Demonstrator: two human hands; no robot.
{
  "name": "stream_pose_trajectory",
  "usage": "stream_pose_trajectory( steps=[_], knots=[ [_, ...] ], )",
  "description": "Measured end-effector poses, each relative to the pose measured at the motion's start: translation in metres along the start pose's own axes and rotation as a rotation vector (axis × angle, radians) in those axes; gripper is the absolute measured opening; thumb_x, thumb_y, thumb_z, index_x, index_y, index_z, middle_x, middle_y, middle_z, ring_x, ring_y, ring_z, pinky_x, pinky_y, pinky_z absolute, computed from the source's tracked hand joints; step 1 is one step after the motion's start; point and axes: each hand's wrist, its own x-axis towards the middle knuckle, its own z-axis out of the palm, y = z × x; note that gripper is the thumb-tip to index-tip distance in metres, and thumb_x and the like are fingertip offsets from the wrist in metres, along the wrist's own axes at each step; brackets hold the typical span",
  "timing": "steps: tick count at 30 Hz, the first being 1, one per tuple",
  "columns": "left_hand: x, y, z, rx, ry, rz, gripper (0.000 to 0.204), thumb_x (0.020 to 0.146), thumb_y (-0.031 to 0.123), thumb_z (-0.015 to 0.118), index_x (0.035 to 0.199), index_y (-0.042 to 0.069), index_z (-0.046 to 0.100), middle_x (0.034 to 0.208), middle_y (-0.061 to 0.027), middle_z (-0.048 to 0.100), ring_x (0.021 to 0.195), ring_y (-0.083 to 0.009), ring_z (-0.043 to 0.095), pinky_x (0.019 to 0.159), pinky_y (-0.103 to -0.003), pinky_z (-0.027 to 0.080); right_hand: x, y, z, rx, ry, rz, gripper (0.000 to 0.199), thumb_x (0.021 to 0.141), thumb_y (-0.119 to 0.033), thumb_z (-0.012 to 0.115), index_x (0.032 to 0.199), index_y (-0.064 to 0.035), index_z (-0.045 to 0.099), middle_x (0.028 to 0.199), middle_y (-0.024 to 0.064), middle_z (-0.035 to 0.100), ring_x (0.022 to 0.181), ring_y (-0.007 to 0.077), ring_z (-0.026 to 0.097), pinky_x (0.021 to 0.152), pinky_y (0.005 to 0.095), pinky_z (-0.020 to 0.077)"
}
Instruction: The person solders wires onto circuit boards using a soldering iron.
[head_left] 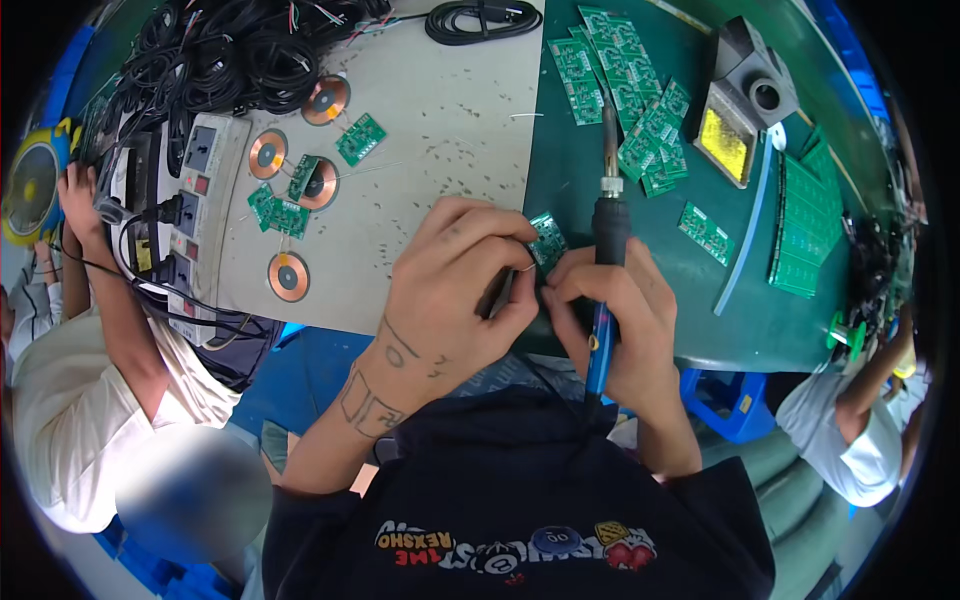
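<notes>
Left hand (455, 290): grip closed, fingertips pinching a small green circuit board (547, 240) just above the near edge of the bench (640, 290), at the seam between pale mat (440, 120) and green surface. Right hand (615, 320): grip wrapped fully round the blue-and-black handle of a soldering iron (608, 210), shaft pointing away from the person, its fingertips touching the same board. Beyond lie loose green boards (625, 95), copper coils (300, 180) on the mat, a yellow-sponge iron stand (735, 130) and a black cable tangle (240, 50).
</notes>
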Motion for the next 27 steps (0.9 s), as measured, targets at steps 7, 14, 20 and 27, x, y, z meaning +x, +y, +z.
stream_pose_trajectory(
  steps=[7,14,20,27],
  knots=[
    [0.016,-0.006,-0.004,-0.008,-0.039,0.016,0.017,0.073,-0.005,0.073,0.087,0.004,0.071,0.112,-0.0050,0.076,0.102,-0.0240,0.064,0.092,-0.036,0.053,0.011,0.000,-0.008,-0.072,-0.066,-0.002,0.032,0.074,0.010,0.079,0.094,-0.0088,0.063,0.095,0.0081,0.075,0.085,0.0254,0.066,0.084,0.0364,0.0521],
    [0.012,-0.010,-0.003,-0.002,-0.065,0.018,0.016,0.074,-0.005,0.073,0.088,0.003,0.070,0.112,-0.0063,0.075,0.101,-0.0244,0.064,0.092,-0.036,0.052,0.013,0.011,-0.007,0.037,-0.074,-0.036,0.034,0.072,0.012,0.080,0.094,-0.0082,0.063,0.095,0.0099,0.075,0.086,0.0247,0.068,0.080,0.0347,0.0533],
    [0.006,-0.003,-0.005,-0.004,-0.038,0.055,0.017,0.075,-0.005,0.073,0.089,0.003,0.069,0.112,-0.0071,0.074,0.101,-0.0252,0.064,0.093,-0.036,0.052,0.005,0.002,-0.003,0.047,-0.015,-0.035,0.035,0.072,0.012,0.079,0.095,-0.0075,0.062,0.094,0.0103,0.075,0.086,0.0242,0.068,0.077,0.0336,0.0532],
    [0.002,-0.006,-0.003,-0.022,-0.020,0.077,0.019,0.073,-0.006,0.073,0.088,0.004,0.068,0.113,-0.0069,0.073,0.101,-0.0258,0.063,0.090,-0.036,0.053,0.014,-0.001,0.003,0.025,-0.044,-0.030,0.035,0.071,0.015,0.076,0.094,-0.0063,0.061,0.091,0.0098,0.073,0.082,0.0235,0.066,0.075,0.0330,0.0529]
  ],
)
